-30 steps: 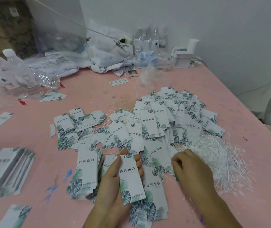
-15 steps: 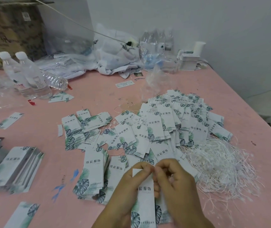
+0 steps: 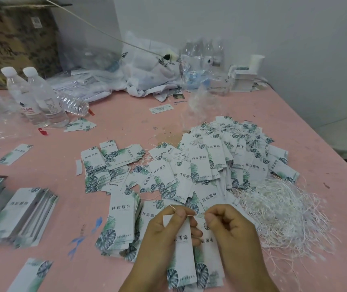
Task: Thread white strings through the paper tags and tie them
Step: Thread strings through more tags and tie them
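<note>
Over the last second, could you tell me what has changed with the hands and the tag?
The right hand left the string pile and came to the tag, now pinching a string at its top. The left hand kept hold of the tag, raising it upright. The piles on the table stayed put.

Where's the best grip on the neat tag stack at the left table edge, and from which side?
Take the tag stack across its long side edges, near the middle, coming from above. It lies flat on the pink table, fanned slightly to the right, so a pinch across the narrow width probably keeps the tags together. Neither the left hand nor the right hand is near it.
</note>
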